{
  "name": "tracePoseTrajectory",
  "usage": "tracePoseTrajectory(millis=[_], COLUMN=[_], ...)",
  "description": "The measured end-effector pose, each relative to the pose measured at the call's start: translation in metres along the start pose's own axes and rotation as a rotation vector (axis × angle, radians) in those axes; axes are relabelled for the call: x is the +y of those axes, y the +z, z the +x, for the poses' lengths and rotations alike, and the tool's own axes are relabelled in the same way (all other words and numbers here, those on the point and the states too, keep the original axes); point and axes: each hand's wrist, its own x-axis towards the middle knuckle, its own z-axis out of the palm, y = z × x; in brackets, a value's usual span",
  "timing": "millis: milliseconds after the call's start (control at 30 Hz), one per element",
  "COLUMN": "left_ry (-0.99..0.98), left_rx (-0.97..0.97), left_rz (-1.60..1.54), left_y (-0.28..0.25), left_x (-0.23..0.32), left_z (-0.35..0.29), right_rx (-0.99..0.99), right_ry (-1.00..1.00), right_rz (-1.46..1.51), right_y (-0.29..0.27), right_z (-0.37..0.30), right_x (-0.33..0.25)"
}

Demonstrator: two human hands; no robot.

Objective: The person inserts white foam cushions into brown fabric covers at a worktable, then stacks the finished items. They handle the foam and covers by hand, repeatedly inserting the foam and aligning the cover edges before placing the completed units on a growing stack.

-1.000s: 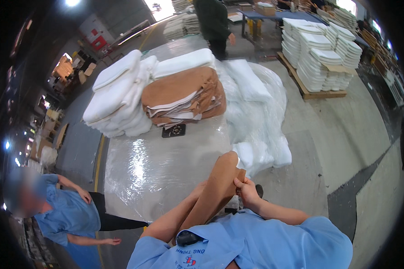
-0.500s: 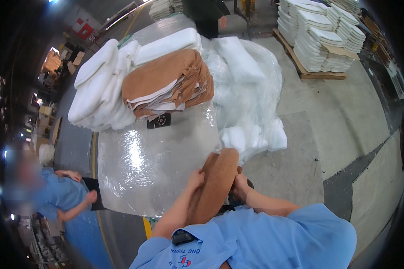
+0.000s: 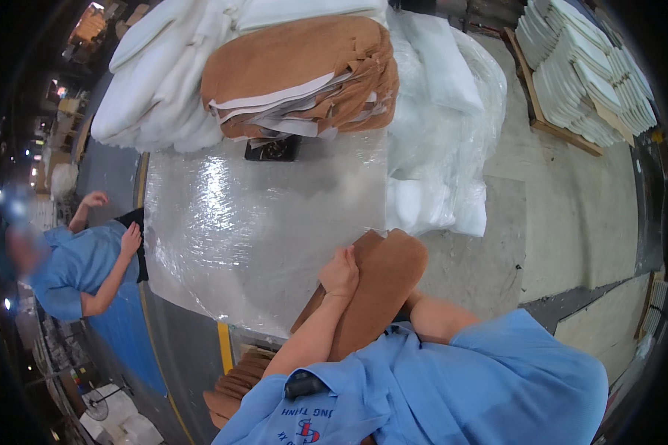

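Note:
A brown fabric cushion cover (image 3: 382, 285) with a rounded end is held up in front of my body, slanting over the near edge of the wrapped table. My left hand (image 3: 339, 273) is closed on its left edge, knuckles up. My right hand (image 3: 416, 300) reaches behind the cover's right side; its fingers are hidden there, so its grip does not show. Farther off on the table lies a pile of similar brown covers (image 3: 297, 59) with pale undersides. A small black object (image 3: 272, 149) sits against the front of that pile.
White padding (image 3: 163, 81) is heaped behind and left of the pile. Plastic-wrapped white padding (image 3: 438, 148) stands right of the table (image 3: 274, 222). More brown pieces (image 3: 237, 382) are stacked at my lower left. A co-worker (image 3: 89, 259) stands at left. White stacks (image 3: 583, 74) fill a pallet at far right.
My view has shifted, bringing the pile nearer and the lower-left brown stack into sight. The cover has turned its broad face up, and my right hand has slipped behind it. The co-worker's hands have moved.

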Motion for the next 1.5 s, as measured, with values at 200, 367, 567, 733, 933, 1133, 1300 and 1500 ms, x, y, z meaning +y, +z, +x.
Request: tracePoseTrajectory(millis=[200, 367, 567, 733, 933, 1133, 1300, 1500], left_ry=[0.068, 0.081, 0.092, 0.118, 0.063, 0.148, -0.017, 0.003], left_rx=[-0.004, 0.029, 0.045, -0.207, -0.249, 0.071, 0.034, 0.050], left_rz=[0.038, 0.049, 0.077, 0.067, -0.127, -0.101, -0.073, -0.015], left_y=[0.000, 0.010, 0.011, -0.017, -0.026, -0.005, 0.007, 0.013], left_x=[-0.005, -0.011, -0.008, -0.012, 0.004, 0.026, 0.013, 0.006], left_z=[0.007, 0.009, 0.003, 0.000, -0.007, 0.017, 0.023, 0.023], right_rx=[0.088, 0.143, 0.162, 0.110, 0.118, -0.088, 0.054, 0.225], right_ry=[-0.031, -0.045, -0.058, -0.103, -0.269, -0.312, -0.214, -0.127], right_rz=[-0.165, -0.256, -0.321, -0.348, -0.399, -0.081, -0.090, -0.281], right_y=[-0.009, -0.017, -0.018, -0.011, 0.001, 0.013, 0.026, 0.002], right_z=[0.009, 0.010, 0.020, 0.033, 0.038, 0.028, -0.002, 0.033], right_x=[0.002, 0.003, 0.012, 0.007, -0.058, -0.080, -0.031, -0.016])
